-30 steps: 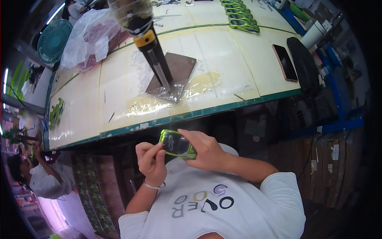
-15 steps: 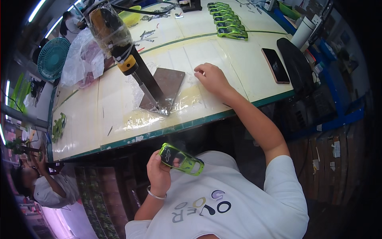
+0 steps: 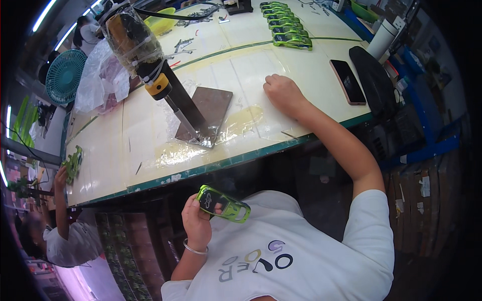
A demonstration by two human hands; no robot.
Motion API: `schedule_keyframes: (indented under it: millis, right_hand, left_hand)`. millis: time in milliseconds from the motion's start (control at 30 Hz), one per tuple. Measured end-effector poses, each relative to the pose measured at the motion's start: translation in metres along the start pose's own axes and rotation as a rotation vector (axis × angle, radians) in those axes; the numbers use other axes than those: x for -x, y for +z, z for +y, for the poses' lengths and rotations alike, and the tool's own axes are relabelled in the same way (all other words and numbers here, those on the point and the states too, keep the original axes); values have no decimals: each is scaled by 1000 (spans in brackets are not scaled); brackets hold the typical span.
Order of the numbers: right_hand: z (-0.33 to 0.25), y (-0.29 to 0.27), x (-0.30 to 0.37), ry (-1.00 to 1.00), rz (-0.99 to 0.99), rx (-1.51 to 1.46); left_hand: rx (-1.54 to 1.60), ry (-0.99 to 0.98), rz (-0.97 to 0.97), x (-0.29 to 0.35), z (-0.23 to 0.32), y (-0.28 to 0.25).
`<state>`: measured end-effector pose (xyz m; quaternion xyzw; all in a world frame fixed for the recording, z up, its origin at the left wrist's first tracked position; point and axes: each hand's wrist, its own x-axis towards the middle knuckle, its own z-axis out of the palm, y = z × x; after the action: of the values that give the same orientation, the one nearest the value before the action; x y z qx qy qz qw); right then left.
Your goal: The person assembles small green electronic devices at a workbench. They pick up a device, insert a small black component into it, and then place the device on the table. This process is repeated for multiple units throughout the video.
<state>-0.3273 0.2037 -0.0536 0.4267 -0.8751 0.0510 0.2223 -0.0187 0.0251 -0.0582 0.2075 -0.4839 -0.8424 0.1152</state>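
Note:
In my left hand (image 3: 196, 220) is a bright green and black plastic shell (image 3: 225, 204) with openings, shaped like a toy car body. It is gripped by one end and held tilted below the table's front edge, before my shirt. My right hand (image 3: 284, 94) rests on the table (image 3: 246, 65) with its fingers curled in; anything inside them is hidden. To its left stands an upright electric screwdriver (image 3: 138, 47), wrapped in clear plastic, over a brown metal plate (image 3: 215, 103). Its metal tip reaches down to the plate.
Several similar green shells (image 3: 291, 39) stand in a row at the back. A phone (image 3: 347, 83), a black case (image 3: 374, 75) and a white bottle (image 3: 382, 40) lie or stand at the right. Plastic bags (image 3: 103, 78) and a fan (image 3: 65, 78) are left. A co-worker's hand (image 3: 61, 176) touches green parts.
My right hand has moved right across the table and its fingers have curled in. My left hand has shifted slightly left with the shell. The co-worker has reached to the green parts.

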Motion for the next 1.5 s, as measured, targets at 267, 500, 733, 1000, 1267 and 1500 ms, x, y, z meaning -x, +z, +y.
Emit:
schedule_keyframes:
  millis: [267, 500, 733, 1000, 1267, 1500]
  right_hand:
    - [28, -19, -33, 528, -629, -602]
    - [-5, -37, 7, 559, -310, -1254]
    - [-111, -93, 91, 177, -176, -1584]
    - [-125, -87, 97, 347, -249, -1872]
    - [-123, -83, 98, 223, -268, -1798]
    - [-113, -78, 90, 190, -545, -1996]
  left_hand:
    - [-21, -4, -60, -1, -1, 12]
    - [-162, 19, -165, 4, 6, 16]
    - [-518, 141, -452, 0, 14, 37]
    - [-722, 184, -522, 1, 21, 45]
    - [-696, 188, -515, 3, 22, 48]
    - [-861, 248, -595, 5, 27, 49]
